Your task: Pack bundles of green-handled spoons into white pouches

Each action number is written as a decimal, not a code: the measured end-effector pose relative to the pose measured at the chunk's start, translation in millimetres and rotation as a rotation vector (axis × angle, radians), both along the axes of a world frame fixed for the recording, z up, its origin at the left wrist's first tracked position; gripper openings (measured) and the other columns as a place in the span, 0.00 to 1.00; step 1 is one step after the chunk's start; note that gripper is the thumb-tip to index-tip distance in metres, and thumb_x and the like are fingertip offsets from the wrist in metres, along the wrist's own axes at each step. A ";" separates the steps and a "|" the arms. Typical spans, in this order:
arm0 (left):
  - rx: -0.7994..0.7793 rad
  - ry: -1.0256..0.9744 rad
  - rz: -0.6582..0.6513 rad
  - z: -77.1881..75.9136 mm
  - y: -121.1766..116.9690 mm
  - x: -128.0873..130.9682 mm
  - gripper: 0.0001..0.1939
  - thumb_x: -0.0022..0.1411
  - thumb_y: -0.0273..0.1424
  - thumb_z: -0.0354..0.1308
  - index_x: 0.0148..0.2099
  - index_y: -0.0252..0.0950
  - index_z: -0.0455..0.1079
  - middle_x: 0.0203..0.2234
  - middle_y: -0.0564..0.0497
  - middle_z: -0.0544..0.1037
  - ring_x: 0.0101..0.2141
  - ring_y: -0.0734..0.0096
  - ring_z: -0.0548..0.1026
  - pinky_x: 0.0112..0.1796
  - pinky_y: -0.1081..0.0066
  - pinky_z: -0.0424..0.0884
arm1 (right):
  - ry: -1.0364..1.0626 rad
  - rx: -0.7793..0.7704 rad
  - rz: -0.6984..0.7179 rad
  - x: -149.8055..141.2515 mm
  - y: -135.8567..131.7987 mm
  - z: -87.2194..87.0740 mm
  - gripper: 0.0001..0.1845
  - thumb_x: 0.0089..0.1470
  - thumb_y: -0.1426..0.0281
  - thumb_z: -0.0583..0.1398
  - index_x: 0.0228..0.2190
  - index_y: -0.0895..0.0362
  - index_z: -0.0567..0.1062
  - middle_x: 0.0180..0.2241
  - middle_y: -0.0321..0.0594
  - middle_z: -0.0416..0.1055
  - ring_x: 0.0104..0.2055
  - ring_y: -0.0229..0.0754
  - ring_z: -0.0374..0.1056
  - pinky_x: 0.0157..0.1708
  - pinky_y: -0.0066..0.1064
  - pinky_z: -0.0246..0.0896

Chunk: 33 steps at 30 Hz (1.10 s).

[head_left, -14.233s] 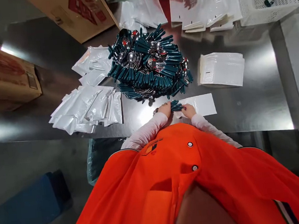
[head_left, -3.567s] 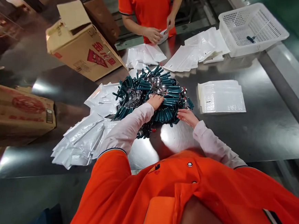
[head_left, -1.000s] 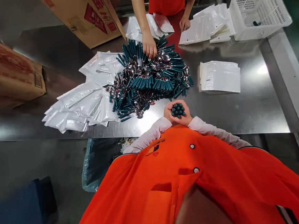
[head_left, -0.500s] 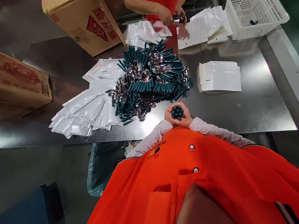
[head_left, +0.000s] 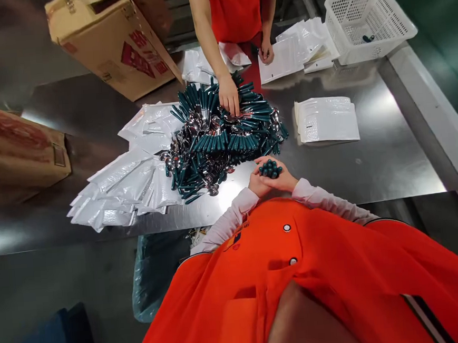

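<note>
A bundle of spoons (head_left: pixel 270 169) stands in my two hands near the table's front edge, with the rounded dark green handle ends facing up. My left hand (head_left: pixel 257 184) is closed around its left side, and my right hand (head_left: pixel 287 180) wraps it from the right. The lower parts of the bundle are hidden by my fingers. Just beyond lies a big heap of spoons (head_left: pixel 211 141) with green handles and shiny metal bowls. A co-worker's hand (head_left: pixel 229 95) reaches into the top of that heap.
White bubble mailers (head_left: pixel 115 186) lie spread left of the heap. A neat stack of mailers (head_left: pixel 328 120) is on the right. A white plastic basket (head_left: pixel 370 49) stands at the back right, cardboard boxes (head_left: pixel 116 48) at the left. The co-worker's other hand (head_left: pixel 266 51) rests by more mailers.
The co-worker's one arm has stretched out to the spoon heap; the dark shiny bundle in their hands is gone from view. My bundle has tilted slightly. The view has shifted a little.
</note>
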State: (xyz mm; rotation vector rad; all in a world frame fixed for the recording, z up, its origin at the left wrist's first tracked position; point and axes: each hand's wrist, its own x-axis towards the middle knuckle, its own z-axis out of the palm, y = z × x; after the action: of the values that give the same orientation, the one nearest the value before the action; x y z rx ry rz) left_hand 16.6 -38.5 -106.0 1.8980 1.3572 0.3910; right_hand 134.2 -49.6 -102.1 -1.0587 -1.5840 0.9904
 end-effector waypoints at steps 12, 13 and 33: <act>-0.205 -0.135 0.417 -19.7 8.6 0.8 0.18 0.53 0.21 0.63 0.47 0.34 0.73 0.38 0.48 0.83 0.39 0.64 0.80 0.42 0.68 0.78 | -0.633 -0.485 -0.303 144.5 120.5 -16.0 0.11 0.54 0.67 0.64 0.37 0.61 0.78 0.31 0.44 0.78 0.35 0.42 0.72 0.42 0.34 0.66; -0.208 -0.138 0.427 -17.6 10.9 -0.2 0.17 0.53 0.22 0.62 0.47 0.33 0.73 0.37 0.48 0.83 0.39 0.64 0.80 0.42 0.68 0.78 | -0.682 -0.489 -0.481 153.7 129.1 -20.5 0.10 0.56 0.69 0.62 0.36 0.64 0.78 0.34 0.49 0.77 0.37 0.43 0.72 0.44 0.34 0.64; -0.214 0.441 -0.123 -54.8 11.7 -3.7 0.22 0.62 0.31 0.60 0.57 0.33 0.67 0.46 0.37 0.81 0.48 0.51 0.80 0.49 0.64 0.72 | -0.589 -0.459 -0.203 80.7 -11.1 -127.7 0.11 0.58 0.64 0.59 0.32 0.56 0.79 0.29 0.41 0.75 0.32 0.44 0.69 0.36 0.36 0.67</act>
State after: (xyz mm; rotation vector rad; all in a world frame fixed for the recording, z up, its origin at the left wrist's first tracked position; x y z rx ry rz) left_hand 12.9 -26.7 -160.8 1.9397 1.4784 -0.2429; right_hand 214.9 -60.7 -229.8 -1.9263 -1.6889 0.9756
